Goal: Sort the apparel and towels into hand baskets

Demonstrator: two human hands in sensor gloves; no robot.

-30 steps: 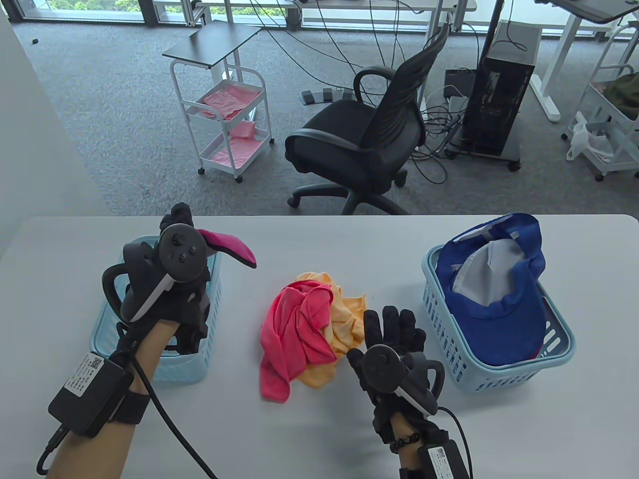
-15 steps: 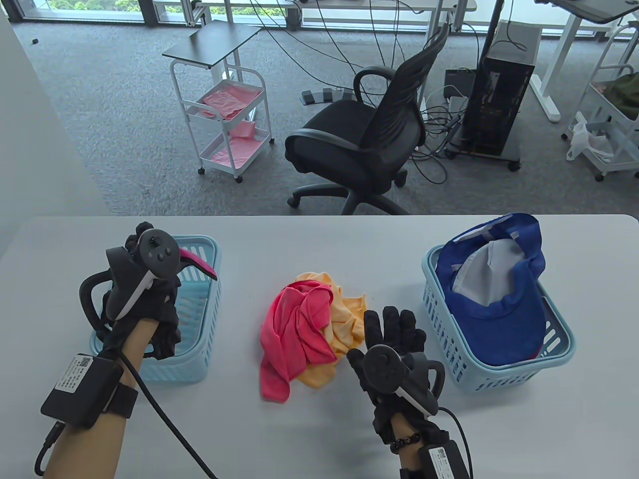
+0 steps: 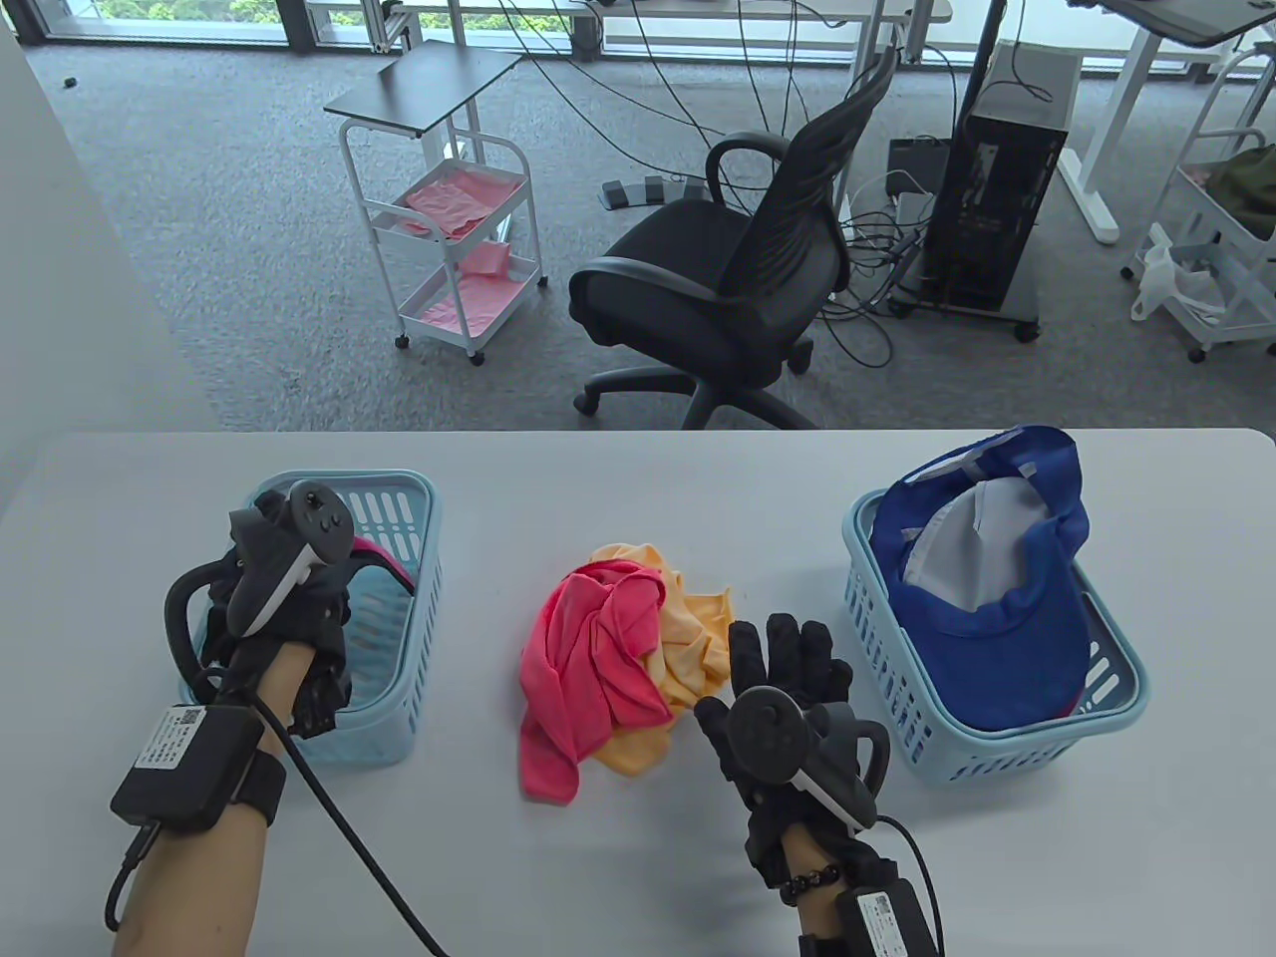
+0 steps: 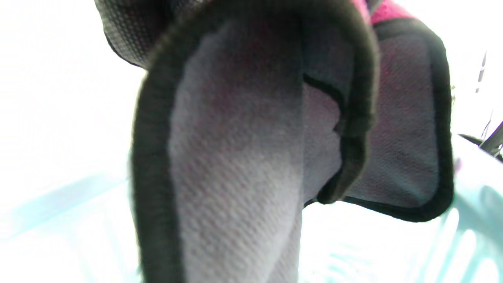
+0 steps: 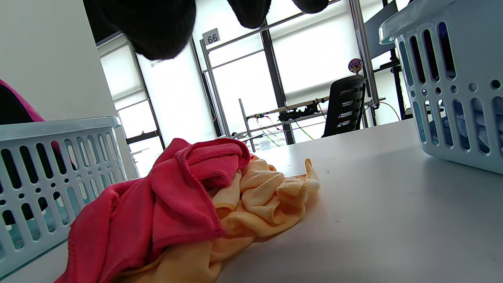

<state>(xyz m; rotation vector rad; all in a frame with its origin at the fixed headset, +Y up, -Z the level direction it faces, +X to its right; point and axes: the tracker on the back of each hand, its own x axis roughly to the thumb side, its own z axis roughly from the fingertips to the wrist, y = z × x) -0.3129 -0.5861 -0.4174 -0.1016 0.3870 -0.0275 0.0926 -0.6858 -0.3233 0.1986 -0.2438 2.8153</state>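
Pink-and-black apparel piece (image 3: 374, 558) gripped by left hand (image 3: 289, 598) fingers, lowered inside left basket (image 3: 414, 618), likely the placing step, release next; right hand (image 3: 788, 688) spread flat, empty, beside pink towel (image 3: 588, 658) on counter (image 3: 638, 478)

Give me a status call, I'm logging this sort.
Left hand holds pink-and-black item low inside left basket. Right hand open, flat by pink towel. Blue cap in right basket. Nothing blocking.
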